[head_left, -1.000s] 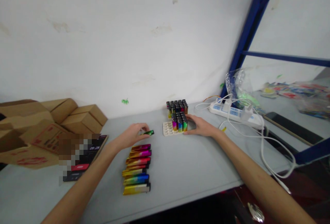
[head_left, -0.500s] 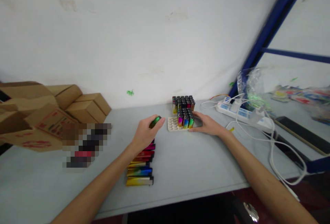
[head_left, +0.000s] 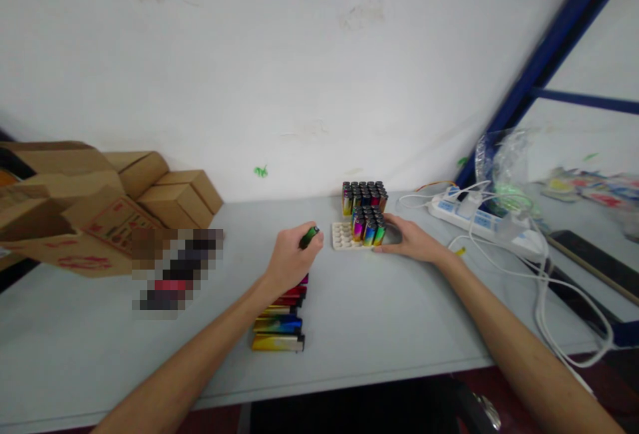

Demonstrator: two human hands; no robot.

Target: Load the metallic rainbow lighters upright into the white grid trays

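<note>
My left hand [head_left: 293,257] is closed around a green lighter [head_left: 309,237], its dark top end pointing up and right. It hovers over the far end of a row of lighters lying flat on the table, a yellow one [head_left: 277,342] nearest me; the hand and forearm hide part of that row. To the right is a white tray [head_left: 343,237] with round holes. Several shiny coloured lighters [head_left: 369,227] stand upright in its right part, while holes on the left are bare. My right hand [head_left: 407,239] grips the tray's right end, thumb at the front corner, fingertips behind the lighters.
Behind the tray stands another block of upright lighters [head_left: 348,201] near the wall. Cardboard boxes [head_left: 100,221] are piled at left, beside a pixelated patch. A white power strip [head_left: 484,224] with looping cables, a phone [head_left: 594,261] and a blue frame post [head_left: 529,68] occupy the right.
The view has shifted slightly, moving the scene right and up. My left fingers have curled further round the green lighter. My right hand keeps its place at the tray.
</note>
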